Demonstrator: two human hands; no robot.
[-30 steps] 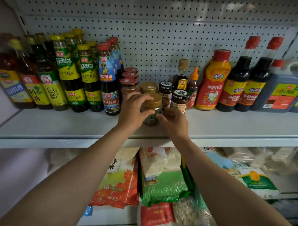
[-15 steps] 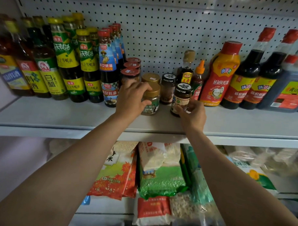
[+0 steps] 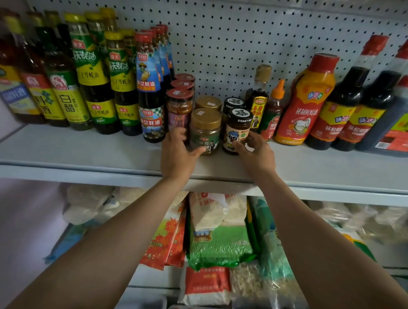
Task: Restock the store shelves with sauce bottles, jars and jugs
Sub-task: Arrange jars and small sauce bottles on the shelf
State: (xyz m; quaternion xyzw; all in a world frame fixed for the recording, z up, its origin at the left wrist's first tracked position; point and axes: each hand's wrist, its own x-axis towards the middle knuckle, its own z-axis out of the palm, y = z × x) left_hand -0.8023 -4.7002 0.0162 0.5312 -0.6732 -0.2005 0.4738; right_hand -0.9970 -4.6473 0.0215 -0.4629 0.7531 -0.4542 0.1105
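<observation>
We face a pale grey metal shelf (image 3: 83, 150) backed by white pegboard (image 3: 225, 39), with bagged grains on the tier below. We count three red-lidded jars, two gold-lidded and two black-lidded. The front gold-lidded glass jar (image 3: 205, 131) and black-lidded sauce jar (image 3: 237, 132) stand upright side by side, lids up. Our left hand (image 3: 178, 153) grasps the gold one's base; our right hand (image 3: 256, 154) grips the black one.
</observation>
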